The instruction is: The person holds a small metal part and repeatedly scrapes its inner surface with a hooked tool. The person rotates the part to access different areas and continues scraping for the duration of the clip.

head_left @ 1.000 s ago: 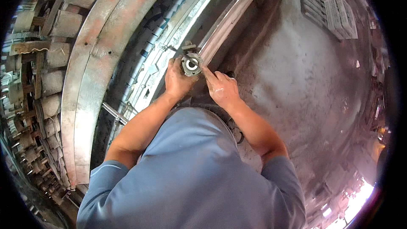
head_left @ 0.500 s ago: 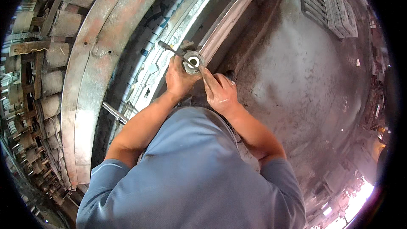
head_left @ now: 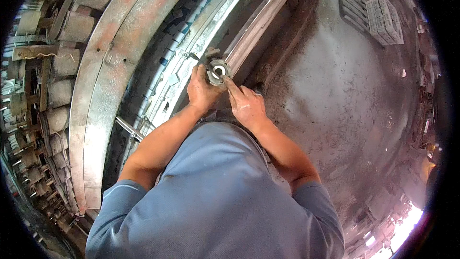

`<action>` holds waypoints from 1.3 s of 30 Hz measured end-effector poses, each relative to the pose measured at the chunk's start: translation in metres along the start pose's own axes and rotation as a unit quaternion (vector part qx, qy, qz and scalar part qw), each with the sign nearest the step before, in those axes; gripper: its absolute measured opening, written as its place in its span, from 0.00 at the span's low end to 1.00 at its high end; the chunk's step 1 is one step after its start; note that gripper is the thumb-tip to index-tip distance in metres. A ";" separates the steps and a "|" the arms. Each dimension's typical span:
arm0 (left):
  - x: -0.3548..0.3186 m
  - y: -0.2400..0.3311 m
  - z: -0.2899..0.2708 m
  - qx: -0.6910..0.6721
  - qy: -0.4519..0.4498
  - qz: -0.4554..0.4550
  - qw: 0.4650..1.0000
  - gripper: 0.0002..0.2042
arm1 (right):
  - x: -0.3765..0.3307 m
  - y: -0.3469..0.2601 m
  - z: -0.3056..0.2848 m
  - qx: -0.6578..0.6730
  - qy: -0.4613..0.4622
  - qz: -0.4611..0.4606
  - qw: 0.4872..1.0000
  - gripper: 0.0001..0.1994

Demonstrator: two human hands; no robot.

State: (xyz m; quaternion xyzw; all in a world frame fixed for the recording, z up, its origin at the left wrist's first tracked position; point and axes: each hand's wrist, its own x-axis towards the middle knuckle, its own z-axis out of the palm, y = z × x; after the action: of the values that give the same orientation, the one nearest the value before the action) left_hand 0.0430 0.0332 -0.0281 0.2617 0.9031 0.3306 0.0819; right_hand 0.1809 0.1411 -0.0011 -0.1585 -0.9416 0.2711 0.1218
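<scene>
My left hand [head_left: 201, 91] is closed around a grey metal part with a round, flanged end [head_left: 226, 67]. Its bright circular hole faces up. A slim dark file-like tool [head_left: 197, 59] slants over the hole, its far tip sticking out beyond my left fingers. My right hand [head_left: 247, 107] grips the near end of this tool, index finger stretched along it beside the flange. The fingers hide the tool's handle and most of the part's lower body.
Just beyond the part runs a long metal rail [head_left: 263, 14]. A pale machine bed [head_left: 160, 91] and a broad curved metal beam [head_left: 96, 110] lie to the left. Stacked metal pieces [head_left: 64, 62] line the far left. A white crate [head_left: 385, 20] stands at upper right on the grey floor [head_left: 330, 100].
The tool has slid toward my right hand, so less of it sticks out past my left fingers. My left hand and the metal part stay nearly in place.
</scene>
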 end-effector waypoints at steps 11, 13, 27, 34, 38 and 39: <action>-0.001 -0.001 -0.006 -0.037 -0.043 -0.020 0.998 0.32 | -0.007 0.007 -0.003 0.197 0.065 0.039 0.977 0.19; 0.001 0.000 -0.006 -0.037 -0.045 -0.015 0.998 0.33 | 0.002 -0.002 -0.034 0.312 0.051 0.158 0.935 0.16; 0.002 0.007 -0.010 -0.053 -0.030 0.017 0.998 0.32 | 0.043 0.009 -0.060 0.683 0.109 0.288 0.662 0.16; -0.001 0.024 -0.016 -0.033 -0.046 -0.039 0.998 0.33 | 0.074 -0.018 -0.056 0.766 0.147 0.058 0.622 0.20; 0.001 0.020 -0.014 -0.052 -0.042 0.003 0.998 0.31 | 0.082 -0.022 -0.039 0.750 0.114 0.060 0.648 0.17; 0.003 0.019 -0.016 -0.053 -0.051 0.011 0.997 0.30 | 0.084 -0.021 -0.034 0.744 0.105 0.020 0.659 0.14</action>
State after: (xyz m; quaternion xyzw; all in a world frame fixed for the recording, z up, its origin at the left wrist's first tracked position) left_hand 0.0432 0.0377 -0.0036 0.2831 0.8760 0.3652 0.1382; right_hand 0.1088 0.1708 0.0504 -0.0613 -0.4028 0.8653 0.2919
